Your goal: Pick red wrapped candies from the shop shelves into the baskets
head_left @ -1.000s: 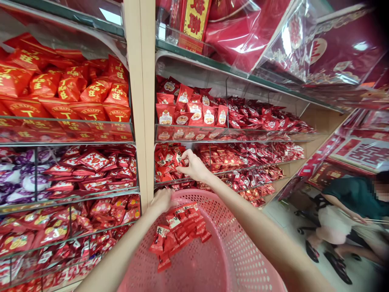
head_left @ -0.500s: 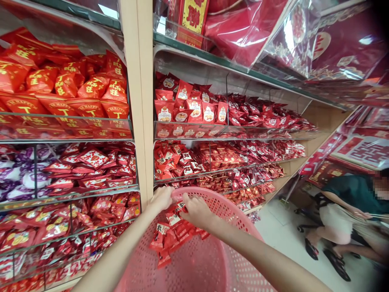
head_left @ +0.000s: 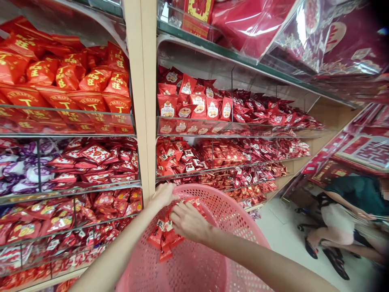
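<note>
A pink perforated plastic basket (head_left: 240,215) stands tilted before me, its far side against the shelves. My left hand (head_left: 164,195) is closed on its far left rim, with the fingertips partly hidden. Inside the basket lies a small heap of red snack packets (head_left: 165,238) with white labels and black characters. Over that heap my right hand (head_left: 189,221) has its fingers curled down among the packets and closed on them. How many it touches is hidden under the hand.
Shelves with clear front panels hold orange-red bags (head_left: 94,79), purple-and-white packets (head_left: 39,172) and many red packets (head_left: 197,105). A wooden post (head_left: 142,97) divides them. Large wrapped red goods (head_left: 255,24) hang over the upper right. A seated person (head_left: 349,202) is at the right.
My right hand has moved left and slightly down onto the packets, uncovering some behind it. My left hand stays on the rim. The view has shifted slightly.
</note>
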`<state>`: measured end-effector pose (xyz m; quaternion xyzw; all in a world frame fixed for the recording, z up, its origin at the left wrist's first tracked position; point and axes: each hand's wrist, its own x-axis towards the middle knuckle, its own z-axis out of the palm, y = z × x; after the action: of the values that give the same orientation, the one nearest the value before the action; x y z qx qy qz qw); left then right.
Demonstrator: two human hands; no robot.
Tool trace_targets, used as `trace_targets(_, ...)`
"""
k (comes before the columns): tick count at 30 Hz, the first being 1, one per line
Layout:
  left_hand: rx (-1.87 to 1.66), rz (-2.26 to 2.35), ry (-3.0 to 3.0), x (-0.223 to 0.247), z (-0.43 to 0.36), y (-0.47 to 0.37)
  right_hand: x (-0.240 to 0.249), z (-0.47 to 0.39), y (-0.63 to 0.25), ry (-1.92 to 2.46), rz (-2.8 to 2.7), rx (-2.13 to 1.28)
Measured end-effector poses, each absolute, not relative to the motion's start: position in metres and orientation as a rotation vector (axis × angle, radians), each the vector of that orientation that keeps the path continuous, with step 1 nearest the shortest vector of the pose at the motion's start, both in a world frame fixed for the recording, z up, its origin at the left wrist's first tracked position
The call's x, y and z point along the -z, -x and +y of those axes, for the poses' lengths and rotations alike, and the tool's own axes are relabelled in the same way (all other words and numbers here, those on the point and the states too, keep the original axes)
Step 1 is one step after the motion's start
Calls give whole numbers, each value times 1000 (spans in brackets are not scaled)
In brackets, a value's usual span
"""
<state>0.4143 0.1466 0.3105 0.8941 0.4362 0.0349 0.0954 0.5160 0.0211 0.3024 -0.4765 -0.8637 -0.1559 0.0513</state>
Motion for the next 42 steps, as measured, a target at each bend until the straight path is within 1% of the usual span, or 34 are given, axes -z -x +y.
trace_targets(4,-118,1302,-2666,-309,147,-414,-295,18,-509,1170,-2808,468)
trace_targets(7,-124,1296,-2685,-308,149,-415,-288,19,-509,1088,-2870,467)
trace_targets(14,-127,1291,-2686,-308,148,-415,-275,18,-508,1130,-2856,412)
trace_targets(22,-123,1270,-2683,-310,147,-414,-275,12,-516,1177,-2775,330)
trace_targets(30,-110,1272,-2659,-314,144,-414,-276,17,-516,1368,-2679,217)
trace_targets(36,-101,1296,-2639,-312,145,-414,-274,14,-493,1295,-2696,351)
trace_targets(42,-103,1278,-2652,-310,147,-414,-255,13,-455,1326,-2689,489)
